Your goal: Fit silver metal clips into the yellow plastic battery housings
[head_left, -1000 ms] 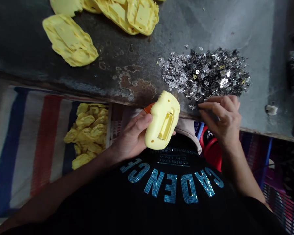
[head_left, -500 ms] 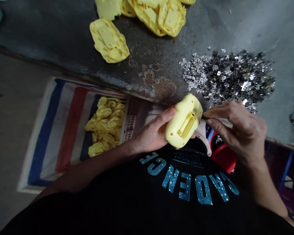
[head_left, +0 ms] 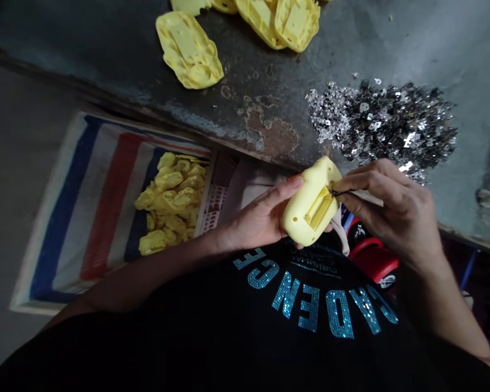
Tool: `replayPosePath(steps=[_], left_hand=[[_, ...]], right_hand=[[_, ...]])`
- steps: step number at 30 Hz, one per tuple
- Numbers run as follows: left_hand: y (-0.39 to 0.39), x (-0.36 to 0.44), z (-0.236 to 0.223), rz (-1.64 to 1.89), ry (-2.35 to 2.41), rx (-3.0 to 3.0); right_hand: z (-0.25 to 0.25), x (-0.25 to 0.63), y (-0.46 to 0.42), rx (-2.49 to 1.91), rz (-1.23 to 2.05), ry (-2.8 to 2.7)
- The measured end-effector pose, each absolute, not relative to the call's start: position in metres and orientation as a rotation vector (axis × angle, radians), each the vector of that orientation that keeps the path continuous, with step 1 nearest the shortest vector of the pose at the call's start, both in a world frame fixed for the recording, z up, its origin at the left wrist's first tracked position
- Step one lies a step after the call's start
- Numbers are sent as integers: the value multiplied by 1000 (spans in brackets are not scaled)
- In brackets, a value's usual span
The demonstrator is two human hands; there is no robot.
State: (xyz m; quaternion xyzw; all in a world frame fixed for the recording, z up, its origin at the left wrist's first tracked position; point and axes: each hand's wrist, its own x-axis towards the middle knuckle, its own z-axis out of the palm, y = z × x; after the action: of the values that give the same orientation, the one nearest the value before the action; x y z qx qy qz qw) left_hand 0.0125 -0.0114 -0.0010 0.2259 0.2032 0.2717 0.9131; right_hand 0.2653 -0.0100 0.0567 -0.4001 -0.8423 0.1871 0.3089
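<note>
My left hand is wrapped round a pale yellow plastic casing, its outer face toward me. A rectangular battery compartment is open in that face, and small round holes lie near the ends. A bit of orange shows behind the casing's upper edge. My right hand pinches a small, thin dark piece, apparently metal, at the compartment's upper right end. Fingers partly cover the piece, so its exact shape cannot be made out. Beyond that hand, small shiny metal contact pieces lie heaped on the bench.
Several yellow casing halves lie on the worn grey bench. Below its edge at left, a box lined with striped sheeting holds many yellow parts. A red object sits under the bench by my right forearm.
My right hand has moved left, bringing the small piece from beside the casing to the compartment's end. The casing sits slightly farther right in view. The camera view has shifted a little.
</note>
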Motion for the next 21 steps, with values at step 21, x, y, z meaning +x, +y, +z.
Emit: replayPosePath(steps=[21], left_hand=[[-11,13,-5,536,377,507]], right_hand=[[73,261,-8,-970,209,-2478]])
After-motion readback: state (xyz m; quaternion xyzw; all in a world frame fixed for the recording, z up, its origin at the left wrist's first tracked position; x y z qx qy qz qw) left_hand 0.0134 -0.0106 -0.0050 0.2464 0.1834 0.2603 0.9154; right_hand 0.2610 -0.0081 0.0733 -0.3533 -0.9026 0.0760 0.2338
